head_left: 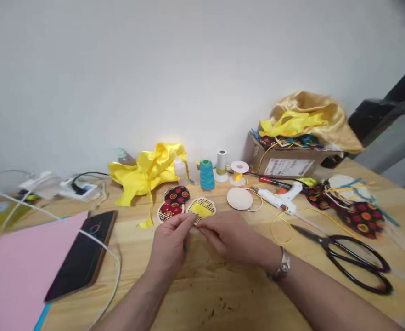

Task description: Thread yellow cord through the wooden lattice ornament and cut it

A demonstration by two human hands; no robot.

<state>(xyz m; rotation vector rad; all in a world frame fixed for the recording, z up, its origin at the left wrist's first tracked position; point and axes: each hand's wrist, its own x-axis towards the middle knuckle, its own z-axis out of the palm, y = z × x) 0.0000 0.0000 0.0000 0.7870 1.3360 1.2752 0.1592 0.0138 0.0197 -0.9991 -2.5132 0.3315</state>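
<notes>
My left hand [171, 241] and my right hand [228, 234] meet above the table, fingertips pinched close together. Whatever they grip is too small to make out; a bit of dark teal shows beneath the left fingers. Just beyond the fingertips lies a fretwork wooden piece with a yellow centre [203, 209]. To its left is a gourd-shaped piece covered in dark patterned fabric [177, 196] and red fabric. A plain wooden disc [239, 198] rests to the right, beyond my right hand.
A teal thread cone [207, 175], a yellow thread spool [239, 174] and yellow cloth [147, 170] stand along the wall. Right of my hands lie a glue gun [280, 197] and black scissors [347, 257]. A cardboard box [285, 161] stands behind. Left is a phone [83, 255] with a white cable [115, 257].
</notes>
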